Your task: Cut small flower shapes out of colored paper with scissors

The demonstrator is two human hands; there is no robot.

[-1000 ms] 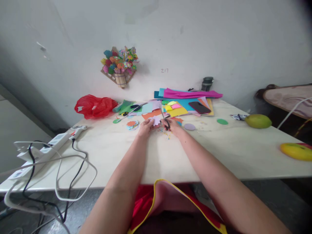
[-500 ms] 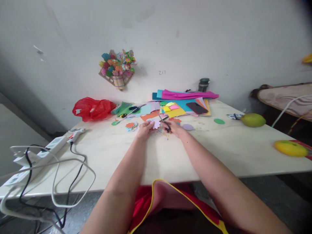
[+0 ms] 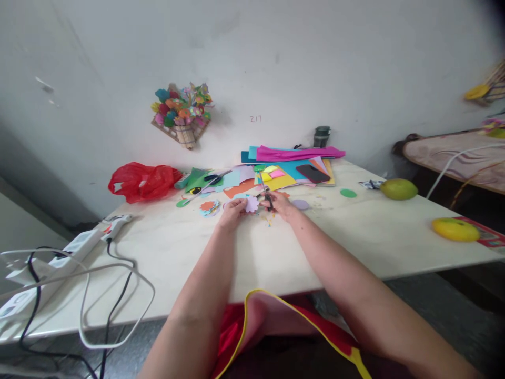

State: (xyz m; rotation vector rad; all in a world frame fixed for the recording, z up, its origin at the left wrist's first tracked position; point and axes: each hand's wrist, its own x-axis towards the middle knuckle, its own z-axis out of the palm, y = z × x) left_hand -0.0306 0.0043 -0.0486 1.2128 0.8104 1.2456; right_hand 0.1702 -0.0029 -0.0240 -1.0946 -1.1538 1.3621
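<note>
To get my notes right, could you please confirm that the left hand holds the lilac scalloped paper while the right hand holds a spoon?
Not quite: the right hand holds scissors, not a spoon, as the head view shows. The left hand does hold the lilac scalloped paper.

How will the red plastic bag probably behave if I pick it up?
The red plastic bag is probably floppy, since it lies in loose wrinkles. It seems light for its size, as its film looks thin. Pushed, it would likely crumple rather than roll, having no firm round shape.
</note>
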